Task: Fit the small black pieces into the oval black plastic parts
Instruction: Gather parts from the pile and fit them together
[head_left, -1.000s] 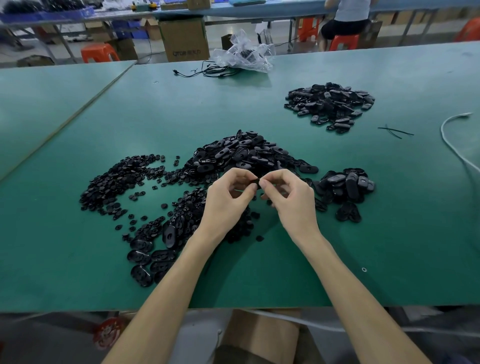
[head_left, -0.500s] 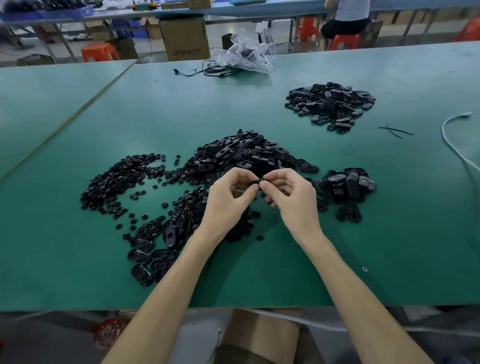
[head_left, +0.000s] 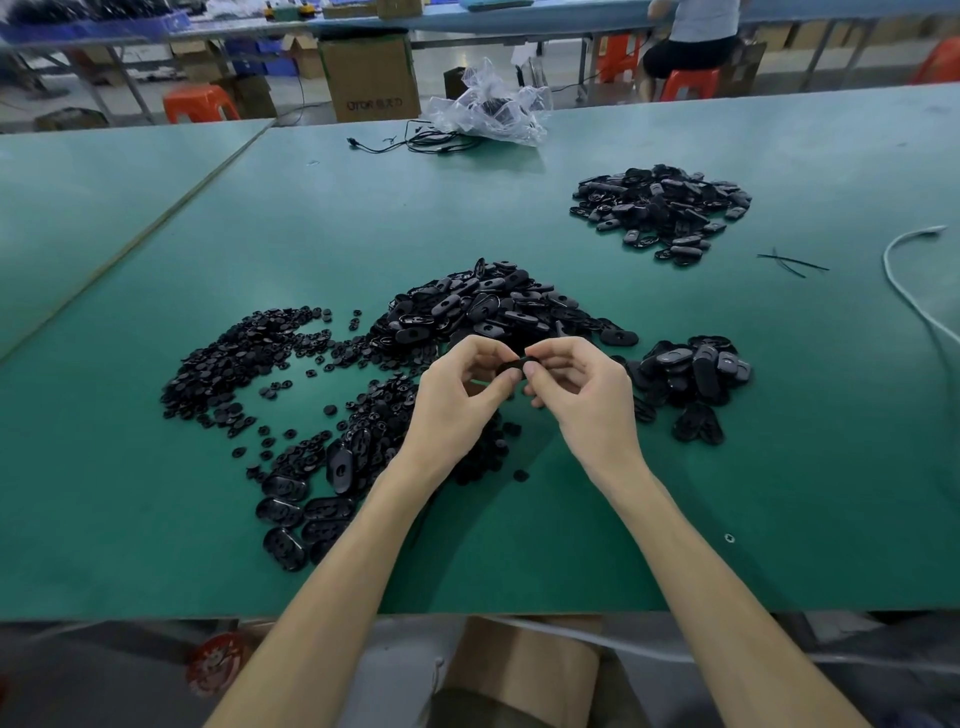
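Observation:
My left hand (head_left: 457, 400) and my right hand (head_left: 587, 400) meet above the green table (head_left: 519, 545), both pinching one oval black part (head_left: 510, 367) between thumbs and fingertips. Whether a small piece sits in it is hidden by my fingers. Behind my hands lies a big heap of oval parts (head_left: 488, 306). To the left spreads a pile of small black pieces (head_left: 239, 358), with more small pieces and ovals (head_left: 332, 467) under my left wrist. A small stack of ovals (head_left: 691, 374) lies just right of my right hand.
Another heap of oval parts (head_left: 665, 208) sits far right. A clear plastic bag (head_left: 493, 111) and black cable (head_left: 415, 143) lie at the table's back. A white cable (head_left: 904, 291) runs along the right edge, with thin black ties (head_left: 792, 262) near it. A person sits beyond the table.
My hands have stayed together over the same spot, with only slight finger shifts on the oval part. The piles have not moved.

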